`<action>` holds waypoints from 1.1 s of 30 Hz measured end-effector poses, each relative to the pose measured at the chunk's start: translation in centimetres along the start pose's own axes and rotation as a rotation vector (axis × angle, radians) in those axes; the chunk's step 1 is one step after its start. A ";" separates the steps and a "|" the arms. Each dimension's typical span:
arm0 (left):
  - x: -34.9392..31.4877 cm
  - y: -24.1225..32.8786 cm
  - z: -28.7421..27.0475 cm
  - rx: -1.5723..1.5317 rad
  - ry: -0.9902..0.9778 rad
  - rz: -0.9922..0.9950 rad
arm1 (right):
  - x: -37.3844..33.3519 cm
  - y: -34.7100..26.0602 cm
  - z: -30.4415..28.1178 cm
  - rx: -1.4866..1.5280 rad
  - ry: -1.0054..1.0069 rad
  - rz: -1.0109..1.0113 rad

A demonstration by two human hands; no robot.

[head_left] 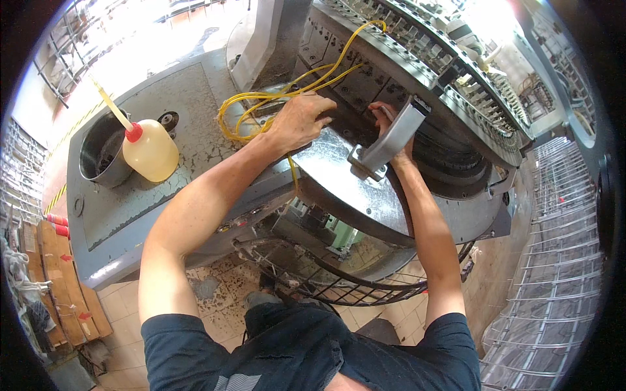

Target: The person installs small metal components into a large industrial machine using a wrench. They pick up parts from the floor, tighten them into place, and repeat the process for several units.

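Observation:
My left hand (301, 124) is over the inner edge of a large round machine, beside a loose bundle of yellow cables (251, 98). Its fingers curl inward, and anything in them is hidden. Below its wrist a short dark bar (301, 149) juts out. Deeper in the machine, my right hand (386, 117) reaches in against the dark curved housing (349, 120), fingers bent together; what they hold is too small to make out. A grey metal bracket (394, 137) stands in front and covers part of this hand. Between my arms lies a shiny curved metal plate (332, 173).
On the worn grey tabletop (195, 91) at left stand a yellowish squeeze bottle (151, 151) with a red cap and a metal pot (104, 159). Rows of machine parts (417, 49) rise at the far right. A black wire guard (339, 283) curves below; wire racks (554, 260) stand right.

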State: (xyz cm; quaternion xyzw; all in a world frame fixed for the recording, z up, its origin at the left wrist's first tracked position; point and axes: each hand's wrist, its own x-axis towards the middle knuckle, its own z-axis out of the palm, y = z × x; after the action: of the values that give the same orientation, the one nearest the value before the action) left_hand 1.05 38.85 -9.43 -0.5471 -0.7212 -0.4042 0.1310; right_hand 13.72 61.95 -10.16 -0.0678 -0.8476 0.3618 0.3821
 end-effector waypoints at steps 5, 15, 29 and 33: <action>0.1 -0.1 0.2 -0.003 0.008 0.016 | 0.4 0.3 -0.7 -0.303 -0.071 0.044; 0.1 -0.3 0.3 -0.026 -0.004 0.004 | 0.5 -0.3 -0.4 -0.419 -0.018 0.057; 0.1 -0.2 0.2 -0.023 0.004 0.003 | 0.1 0.3 -0.6 0.047 -0.122 0.244; 0.1 -0.1 0.2 -0.004 -0.022 -0.004 | 0.3 0.0 -0.4 -0.306 -0.088 0.047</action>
State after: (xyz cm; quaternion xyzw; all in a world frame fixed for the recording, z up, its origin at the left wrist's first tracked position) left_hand 1.00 39.06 -9.49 -0.5503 -0.7230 -0.3997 0.1210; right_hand 13.80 62.26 -9.77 -0.1294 -0.9068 0.2400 0.3214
